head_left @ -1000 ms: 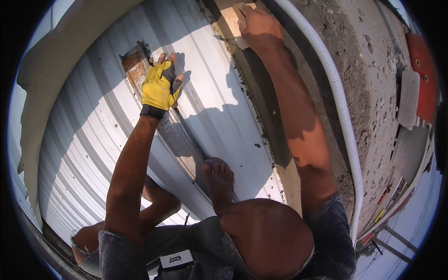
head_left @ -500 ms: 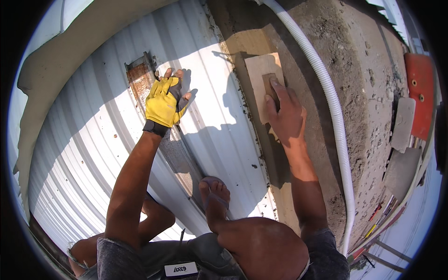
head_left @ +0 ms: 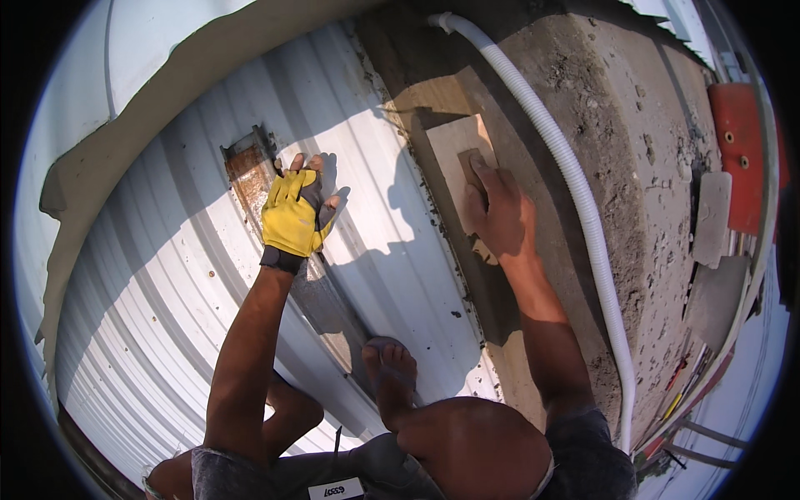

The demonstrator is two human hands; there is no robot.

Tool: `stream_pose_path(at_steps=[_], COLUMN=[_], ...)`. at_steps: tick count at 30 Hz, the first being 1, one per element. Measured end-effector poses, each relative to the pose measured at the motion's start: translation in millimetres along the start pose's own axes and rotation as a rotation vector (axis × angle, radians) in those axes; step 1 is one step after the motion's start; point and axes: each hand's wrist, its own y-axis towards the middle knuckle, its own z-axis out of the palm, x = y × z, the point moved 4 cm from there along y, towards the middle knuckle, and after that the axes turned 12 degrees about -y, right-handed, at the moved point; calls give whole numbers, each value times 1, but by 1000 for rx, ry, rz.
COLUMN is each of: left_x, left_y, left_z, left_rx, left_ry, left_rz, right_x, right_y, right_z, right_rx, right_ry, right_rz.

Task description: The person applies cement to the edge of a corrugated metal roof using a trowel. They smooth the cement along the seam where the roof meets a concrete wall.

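My left hand (head_left: 292,212), in a yellow and black fingerless glove, leans on a rusty metal channel (head_left: 247,171) that lies along the white ribbed metal sheet (head_left: 367,225). Its bare fingertips stick out past the glove, the thumb apart from them, with nothing seen in its grasp. My right hand (head_left: 504,218) is closed round the handle of a flat wooden float (head_left: 450,143). The float's board lies against the brown mortar band (head_left: 508,367) that runs along the sheet's edge. The palm side of each hand is hidden.
A white corrugated hose (head_left: 575,179) runs along the rough cement wall (head_left: 667,217) to the right of my right arm. Farther right are a red panel (head_left: 737,158) and grey slabs (head_left: 713,218). My bare foot (head_left: 390,367), in a sandal, stands on the sheet.
The view has shifted a little, so most of the scene sits lower, and the hose's upper end now shows. Both hands keep nearly the same places and grips.
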Motion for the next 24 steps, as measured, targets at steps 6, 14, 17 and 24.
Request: stream_pose_path(at_steps=[6, 14, 17, 24], left_x=[-10, 0, 2, 0], left_y=[4, 0, -2, 1], left_z=[-2, 0, -2, 1], left_rx=[-31, -13, 43, -3], left_ry=[-52, -23, 3, -49], left_rz=[80, 54, 24, 106], right_x=[20, 7, 8, 21], right_y=[102, 34, 21, 107], right_z=[25, 4, -3, 31], right_rx=[-14, -22, -128, 85], right_ry=[-137, -68, -1, -178], right_rz=[-18, -68, -70, -27])
